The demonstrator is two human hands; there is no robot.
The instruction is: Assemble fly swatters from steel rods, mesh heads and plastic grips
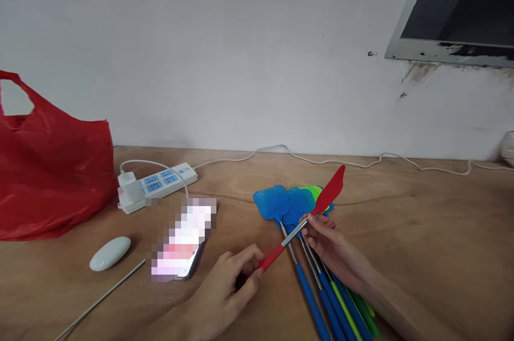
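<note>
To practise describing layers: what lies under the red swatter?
Blue swatters and green swatters, fanned on the table. The right hand, pinching the red swatter, covers part of their shafts.

Left hand [231,282] and right hand [327,236] hold red swatter [317,210]; others [289,207] beneath.

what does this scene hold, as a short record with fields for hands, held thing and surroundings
left hand: grips the red handle end of the red fly swatter
right hand: pinches its metal shaft just below the head
swatter pose: slanted, head over the pile
beneath: pile of blue and green swatters lying on the wooden table
to the left: red plastic bag, power strip, phone, white oval object
</note>
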